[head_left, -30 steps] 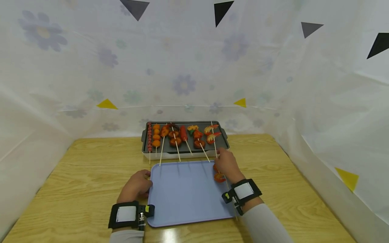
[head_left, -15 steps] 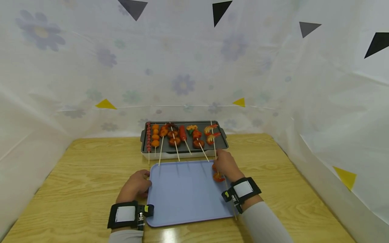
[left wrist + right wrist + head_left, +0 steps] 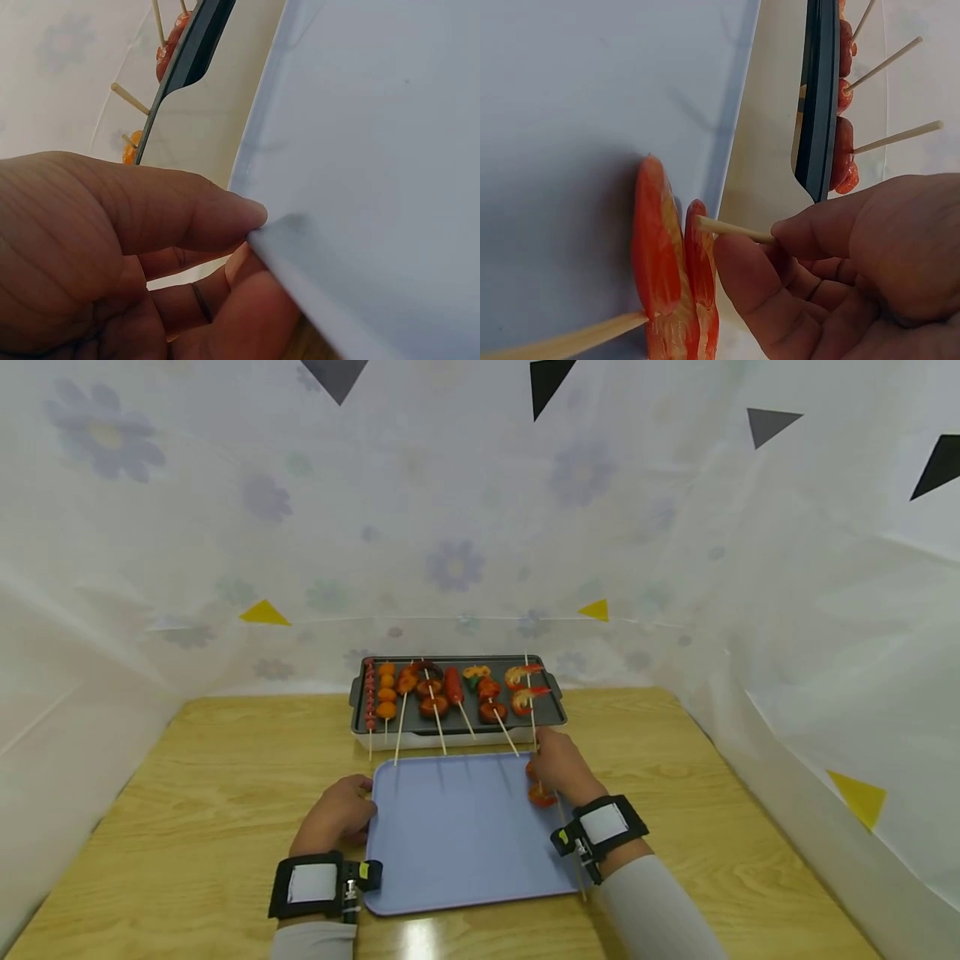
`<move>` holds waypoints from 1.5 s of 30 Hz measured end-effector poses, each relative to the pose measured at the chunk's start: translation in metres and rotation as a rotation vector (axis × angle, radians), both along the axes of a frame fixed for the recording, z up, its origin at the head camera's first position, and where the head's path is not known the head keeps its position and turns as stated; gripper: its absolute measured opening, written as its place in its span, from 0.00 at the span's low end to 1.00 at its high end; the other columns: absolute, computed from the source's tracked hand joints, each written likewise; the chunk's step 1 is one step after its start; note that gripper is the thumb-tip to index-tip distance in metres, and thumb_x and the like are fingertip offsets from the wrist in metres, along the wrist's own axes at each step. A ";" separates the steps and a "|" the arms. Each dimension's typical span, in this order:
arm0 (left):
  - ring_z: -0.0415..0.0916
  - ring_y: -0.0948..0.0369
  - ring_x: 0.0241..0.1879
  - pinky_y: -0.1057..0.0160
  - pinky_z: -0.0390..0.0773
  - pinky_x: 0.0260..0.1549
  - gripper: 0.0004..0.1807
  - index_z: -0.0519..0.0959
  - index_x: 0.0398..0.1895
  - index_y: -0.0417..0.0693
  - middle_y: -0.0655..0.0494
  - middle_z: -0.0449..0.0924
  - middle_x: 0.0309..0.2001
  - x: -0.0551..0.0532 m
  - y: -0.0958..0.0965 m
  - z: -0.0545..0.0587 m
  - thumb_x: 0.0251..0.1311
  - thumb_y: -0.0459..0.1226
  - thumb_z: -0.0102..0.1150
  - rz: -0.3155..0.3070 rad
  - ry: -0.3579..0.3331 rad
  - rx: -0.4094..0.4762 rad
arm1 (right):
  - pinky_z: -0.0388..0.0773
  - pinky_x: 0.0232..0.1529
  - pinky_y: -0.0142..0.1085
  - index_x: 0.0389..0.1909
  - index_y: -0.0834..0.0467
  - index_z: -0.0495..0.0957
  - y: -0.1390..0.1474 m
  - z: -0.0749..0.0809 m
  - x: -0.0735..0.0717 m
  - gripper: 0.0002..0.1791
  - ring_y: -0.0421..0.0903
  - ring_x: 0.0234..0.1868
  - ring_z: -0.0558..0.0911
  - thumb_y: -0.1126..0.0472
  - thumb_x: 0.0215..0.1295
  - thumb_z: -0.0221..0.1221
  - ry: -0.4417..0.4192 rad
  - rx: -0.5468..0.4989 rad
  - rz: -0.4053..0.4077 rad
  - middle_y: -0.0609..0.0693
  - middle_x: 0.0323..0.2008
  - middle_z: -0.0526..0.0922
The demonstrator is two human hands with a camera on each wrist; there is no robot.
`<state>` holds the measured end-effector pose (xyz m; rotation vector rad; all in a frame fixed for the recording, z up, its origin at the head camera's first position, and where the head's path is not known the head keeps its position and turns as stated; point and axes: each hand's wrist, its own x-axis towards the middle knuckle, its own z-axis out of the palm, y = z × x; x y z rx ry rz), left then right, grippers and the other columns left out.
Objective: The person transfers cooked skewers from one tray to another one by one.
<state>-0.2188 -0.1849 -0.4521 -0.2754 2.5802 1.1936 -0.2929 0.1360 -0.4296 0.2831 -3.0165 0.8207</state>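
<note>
At its left edge, the pale blue tray [image 3: 457, 835] is gripped by my left hand [image 3: 337, 814]; the left wrist view has the thumb [image 3: 217, 214] at the rim and other fingers curled below. My right hand [image 3: 562, 768] is over the tray's far right corner. In the right wrist view its thumb and index finger pinch a thin wooden stick [image 3: 731, 229]. That stick appears to belong to the shrimp skewer [image 3: 528, 700] at the right end of the grill pan. Another shrimp skewer [image 3: 542, 795] lies on the tray's right side, partly hidden by the right hand.
Behind the tray stands a dark grill pan [image 3: 551, 714] on a white base. Several skewers lie across it, among them orange balls [image 3: 386, 693] and a red sausage [image 3: 453, 685]; their sticks overhang the front. A flowered white sheet [image 3: 450, 510] surrounds the wooden table [image 3: 187, 843].
</note>
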 end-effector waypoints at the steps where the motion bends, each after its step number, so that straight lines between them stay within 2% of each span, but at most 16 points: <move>1: 0.74 0.55 0.24 0.60 0.78 0.22 0.26 0.67 0.59 0.34 0.44 0.76 0.33 0.000 0.000 0.000 0.54 0.30 0.50 0.001 0.000 0.003 | 0.67 0.20 0.38 0.44 0.67 0.73 0.000 0.000 -0.001 0.11 0.48 0.23 0.72 0.69 0.61 0.51 -0.003 0.002 0.001 0.58 0.31 0.77; 8: 0.74 0.55 0.25 0.60 0.79 0.22 0.27 0.67 0.60 0.33 0.44 0.76 0.33 0.000 0.000 -0.001 0.54 0.29 0.50 0.005 0.002 0.011 | 0.67 0.19 0.38 0.43 0.66 0.72 0.000 0.000 -0.001 0.10 0.48 0.23 0.72 0.69 0.61 0.51 -0.019 0.002 -0.002 0.58 0.31 0.77; 19: 0.74 0.55 0.25 0.60 0.79 0.22 0.26 0.66 0.60 0.33 0.43 0.76 0.34 -0.001 -0.001 0.000 0.55 0.30 0.50 0.003 -0.008 0.002 | 0.67 0.18 0.38 0.41 0.66 0.72 0.000 0.001 0.006 0.08 0.47 0.20 0.72 0.70 0.61 0.51 0.035 -0.014 -0.002 0.56 0.25 0.75; 23: 0.74 0.55 0.24 0.60 0.79 0.22 0.26 0.66 0.60 0.33 0.44 0.76 0.33 -0.001 0.000 0.002 0.55 0.30 0.50 0.003 -0.011 -0.007 | 0.68 0.15 0.37 0.46 0.68 0.71 0.000 0.002 0.008 0.12 0.46 0.16 0.72 0.69 0.62 0.50 0.034 -0.042 -0.009 0.55 0.24 0.75; 29: 0.74 0.55 0.24 0.61 0.78 0.21 0.26 0.66 0.60 0.34 0.44 0.76 0.33 -0.002 0.000 0.001 0.55 0.30 0.50 -0.003 -0.014 -0.007 | 0.66 0.12 0.35 0.57 0.71 0.64 0.000 0.006 0.012 0.22 0.45 0.14 0.70 0.70 0.62 0.50 0.027 -0.054 -0.017 0.54 0.20 0.72; 32: 0.74 0.55 0.23 0.61 0.78 0.21 0.26 0.66 0.60 0.34 0.45 0.76 0.32 -0.002 0.000 0.000 0.55 0.30 0.50 -0.003 -0.012 -0.004 | 0.66 0.15 0.36 0.58 0.72 0.63 0.002 0.006 0.015 0.23 0.46 0.17 0.70 0.70 0.61 0.51 0.069 -0.028 -0.007 0.54 0.20 0.71; 35: 0.74 0.55 0.24 0.61 0.78 0.21 0.27 0.66 0.61 0.34 0.44 0.76 0.33 -0.002 0.000 0.001 0.55 0.30 0.50 -0.004 -0.012 -0.003 | 0.73 0.23 0.41 0.56 0.73 0.64 0.004 0.005 0.018 0.22 0.49 0.26 0.75 0.71 0.60 0.51 0.131 -0.009 0.011 0.59 0.27 0.75; 38: 0.74 0.55 0.25 0.60 0.79 0.22 0.27 0.66 0.61 0.34 0.44 0.76 0.34 -0.001 0.000 0.001 0.55 0.30 0.50 -0.002 -0.015 -0.005 | 0.75 0.31 0.46 0.52 0.73 0.66 0.006 0.002 0.021 0.19 0.53 0.34 0.75 0.72 0.60 0.51 0.168 -0.010 0.021 0.63 0.34 0.76; 45: 0.74 0.54 0.26 0.59 0.79 0.23 0.26 0.66 0.60 0.34 0.43 0.75 0.35 0.000 0.000 0.004 0.54 0.30 0.50 -0.003 -0.020 0.001 | 0.73 0.27 0.43 0.47 0.72 0.68 0.011 0.001 0.031 0.15 0.49 0.30 0.72 0.73 0.59 0.53 0.190 -0.011 0.012 0.58 0.30 0.73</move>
